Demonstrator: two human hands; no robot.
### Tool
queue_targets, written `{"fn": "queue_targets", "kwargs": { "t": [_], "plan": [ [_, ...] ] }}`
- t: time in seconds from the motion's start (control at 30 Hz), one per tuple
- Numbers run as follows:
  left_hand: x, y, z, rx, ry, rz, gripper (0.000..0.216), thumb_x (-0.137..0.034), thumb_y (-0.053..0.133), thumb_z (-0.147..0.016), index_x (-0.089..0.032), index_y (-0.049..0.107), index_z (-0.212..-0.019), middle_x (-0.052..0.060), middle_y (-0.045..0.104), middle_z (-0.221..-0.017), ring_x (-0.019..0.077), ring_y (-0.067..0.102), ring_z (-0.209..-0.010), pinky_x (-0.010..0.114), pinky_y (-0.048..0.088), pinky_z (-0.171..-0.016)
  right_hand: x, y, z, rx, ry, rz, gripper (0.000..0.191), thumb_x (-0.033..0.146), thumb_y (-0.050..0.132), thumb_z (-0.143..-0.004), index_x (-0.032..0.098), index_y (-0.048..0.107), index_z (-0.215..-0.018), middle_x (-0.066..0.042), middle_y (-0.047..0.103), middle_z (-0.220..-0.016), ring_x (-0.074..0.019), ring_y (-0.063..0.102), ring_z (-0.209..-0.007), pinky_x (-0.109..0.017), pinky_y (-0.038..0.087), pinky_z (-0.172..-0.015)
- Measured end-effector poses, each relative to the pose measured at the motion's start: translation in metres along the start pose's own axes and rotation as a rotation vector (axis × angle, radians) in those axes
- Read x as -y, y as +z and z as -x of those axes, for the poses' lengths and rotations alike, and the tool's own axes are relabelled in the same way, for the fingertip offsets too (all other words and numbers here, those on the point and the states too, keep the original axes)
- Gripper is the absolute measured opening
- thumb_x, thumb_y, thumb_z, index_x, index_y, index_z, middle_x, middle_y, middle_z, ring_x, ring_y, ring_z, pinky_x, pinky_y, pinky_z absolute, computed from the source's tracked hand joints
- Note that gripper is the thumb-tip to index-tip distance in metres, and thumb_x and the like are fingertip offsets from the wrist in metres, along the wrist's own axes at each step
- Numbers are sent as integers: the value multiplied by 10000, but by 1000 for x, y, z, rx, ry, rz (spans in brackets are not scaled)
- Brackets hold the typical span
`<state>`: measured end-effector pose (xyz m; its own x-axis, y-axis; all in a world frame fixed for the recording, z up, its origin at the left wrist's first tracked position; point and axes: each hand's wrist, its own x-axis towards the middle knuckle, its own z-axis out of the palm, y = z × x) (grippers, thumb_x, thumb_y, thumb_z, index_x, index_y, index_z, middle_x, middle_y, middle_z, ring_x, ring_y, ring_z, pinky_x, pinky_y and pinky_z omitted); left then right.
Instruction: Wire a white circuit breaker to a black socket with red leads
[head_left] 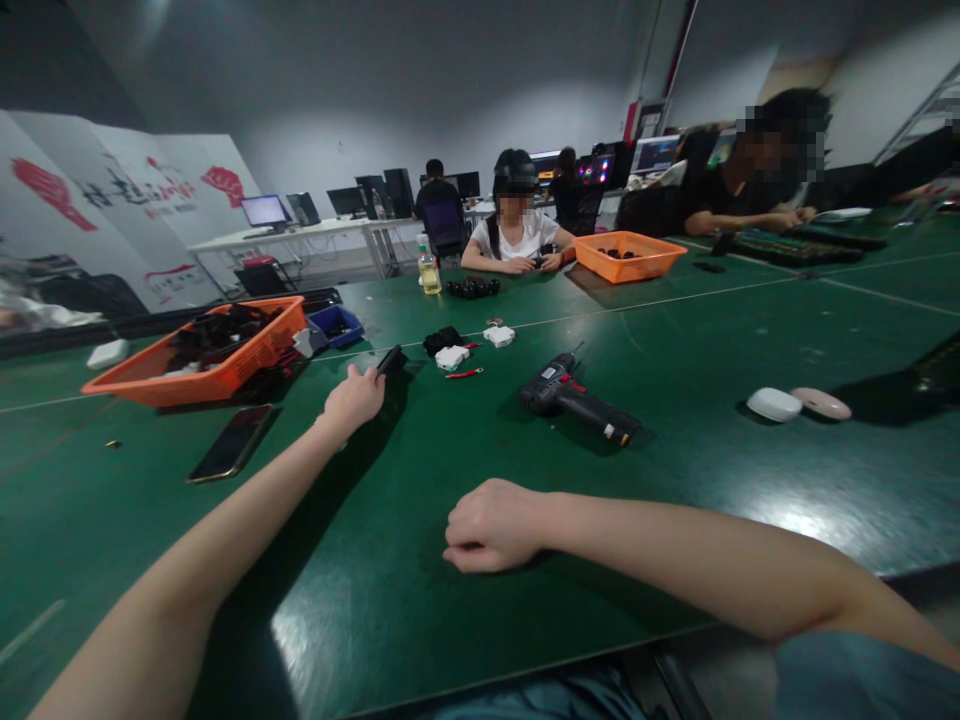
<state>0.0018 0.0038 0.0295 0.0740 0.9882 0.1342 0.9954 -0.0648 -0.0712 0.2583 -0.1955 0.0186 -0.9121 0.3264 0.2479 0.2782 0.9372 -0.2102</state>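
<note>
My left hand [354, 400] reaches out over the green table, its fingers closed on a small black plastic part [390, 360] whose far end sticks out beyond them. My right hand [493, 527] rests on the table near the front edge, curled into a loose fist, with no object showing in it. Beyond the right hand lies a black cordless drill [577, 398] with a thin bit pointing away. Past the left hand are two white blocks [452, 358], a black part [442, 341] and a short red wire piece [465, 374].
An orange basket [142, 385] of black parts, a blue bin [335, 327] and a phone [231, 443] are at the left. Across the table are a bottle [428, 268], another orange basket [630, 265] and two people working. A white case [773, 404] lies at the right.
</note>
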Motion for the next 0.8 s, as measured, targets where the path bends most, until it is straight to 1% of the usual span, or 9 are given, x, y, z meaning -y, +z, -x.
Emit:
{"fn": "queue_targets", "kwargs": {
  "t": [0.07, 0.17, 0.27, 0.4, 0.53, 0.8],
  "plan": [
    [2, 4, -7, -14, -8, 35, 555, -483, 166, -993, -128, 518, -1235, 247, 506, -1303, 349, 667, -1019, 467, 504, -862, 0, 0, 0, 1, -2, -5, 342, 340, 498, -966, 192, 626, -686, 4, 678, -721, -123, 587, -663, -269, 309, -521],
    [7, 10, -15, -13, -23, 85, 538, -476, 168, -996, -133, 511, -1230, 232, 522, -1310, 343, 648, -1074, 461, 497, -894, -1, 0, -1, 1, -7, -4, 339, 339, 495, -968, 192, 625, -692, 4, 676, -723, -121, 581, -663, -267, 312, -527],
    [15, 14, -20, 0, -47, 105, 542, -480, 151, -996, -143, 510, -1222, 213, 569, -1277, 349, 643, -1088, 477, 498, -889, 0, -1, -1, -3, -5, -3, 340, 336, 501, -964, 191, 620, -681, 4, 674, -716, -121, 577, -662, -266, 316, -532],
    [27, 18, -25, 24, -86, 121, 559, -487, 158, -988, -129, 550, -1162, 211, 638, -1188, 376, 647, -1075, 497, 501, -875, 0, -2, -2, 11, 0, -6, 344, 332, 499, -967, 189, 617, -677, 4, 666, -706, -118, 566, -646, -263, 313, -530],
    [34, 23, -29, 24, -125, 130, 568, -502, 167, -982, -138, 571, -1145, 217, 652, -1191, 380, 647, -1084, 499, 499, -877, 1, -2, -2, 16, 6, 2, 339, 334, 520, -953, 191, 609, -659, 3, 657, -686, -124, 560, -637, -269, 297, -527],
    [39, 22, -30, 10, -162, 154, 599, -529, 179, -977, -120, 583, -1142, 236, 665, -1166, 385, 653, -1067, 496, 495, -870, 1, 0, -3, -3, 2, -23, 358, 324, 507, -957, 189, 564, -631, 2, 634, -660, -119, 541, -622, -260, 293, -543]
  ]
}}
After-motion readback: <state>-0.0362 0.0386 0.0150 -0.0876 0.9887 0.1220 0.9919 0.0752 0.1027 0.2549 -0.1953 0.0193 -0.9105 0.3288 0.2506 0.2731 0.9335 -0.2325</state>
